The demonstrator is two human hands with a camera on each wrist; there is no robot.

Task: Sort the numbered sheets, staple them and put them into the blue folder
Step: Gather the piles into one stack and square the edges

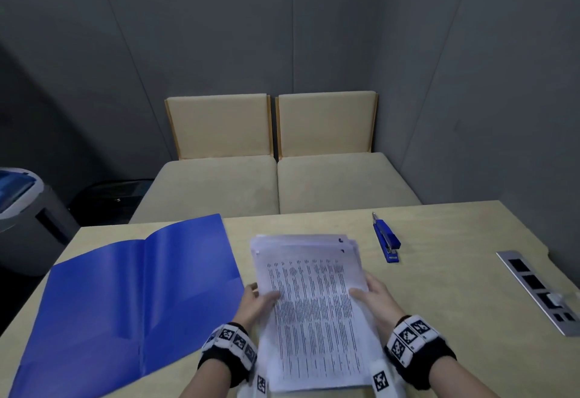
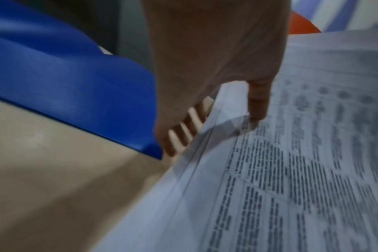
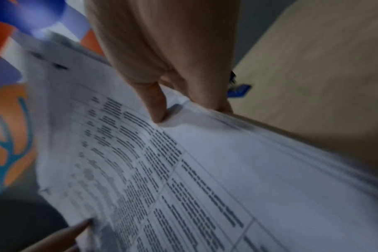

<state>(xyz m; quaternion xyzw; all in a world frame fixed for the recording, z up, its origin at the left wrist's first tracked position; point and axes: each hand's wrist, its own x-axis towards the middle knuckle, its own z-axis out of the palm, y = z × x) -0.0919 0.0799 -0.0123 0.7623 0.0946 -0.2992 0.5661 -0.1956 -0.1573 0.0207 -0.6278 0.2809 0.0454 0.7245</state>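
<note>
A stack of printed sheets [image 1: 314,309] is held over the table's near edge, its far ends fanned out unevenly. My left hand [image 1: 257,300] grips the stack's left edge, thumb on top and fingers underneath [image 2: 188,129]. My right hand [image 1: 373,295] grips the right edge the same way, thumb [image 3: 155,105] pressing the top sheet [image 3: 205,170]. The blue folder [image 1: 135,297] lies open flat to the left of the sheets [image 2: 291,170]; its corner [image 2: 97,95] sits just beside my left fingers. A blue stapler [image 1: 387,240] lies on the table beyond the stack's right corner, also glimpsed past my right hand as a stapler [image 3: 238,89].
The wooden table [image 1: 455,288] has a metal socket strip [image 1: 539,291] set into its right side. Two beige seats [image 1: 276,178] stand behind the far edge. A grey bin [image 1: 22,209] stands on the floor at the left.
</note>
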